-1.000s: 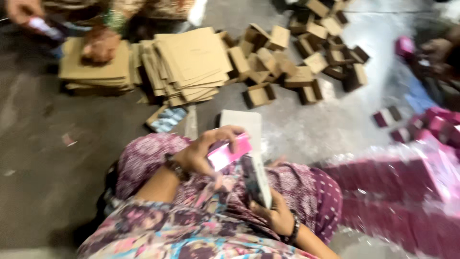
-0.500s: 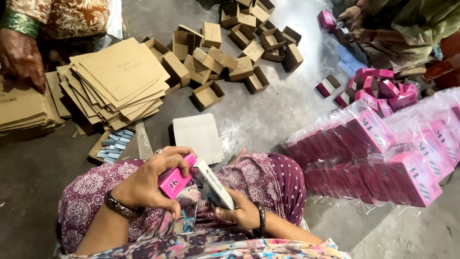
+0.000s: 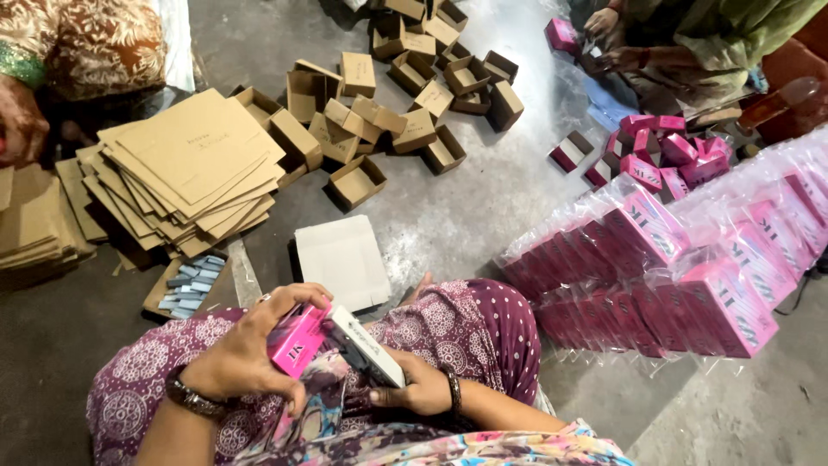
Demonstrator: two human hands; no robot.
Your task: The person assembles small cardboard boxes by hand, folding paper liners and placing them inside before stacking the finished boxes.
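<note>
I sit on the floor with both hands over my lap. My left hand (image 3: 246,354) grips a small pink box (image 3: 296,339). My right hand (image 3: 418,390) holds a flat black-and-white case (image 3: 366,345) that angles up against the pink box. A flat white cardboard sheet (image 3: 343,259) lies on the floor just beyond my knees.
A fanned stack of flat brown card sheets (image 3: 185,168) sits to the left, small open brown boxes (image 3: 392,95) beyond. Rows of plastic-wrapped pink boxes (image 3: 681,267) line the right. Another person's hands (image 3: 617,52) work at the top right; a third person's arm (image 3: 21,121) is at the left.
The view has swung right and closer, so the rows of pink boxes now fill the right side. My hands stay on my lap with the pink box and the case.
</note>
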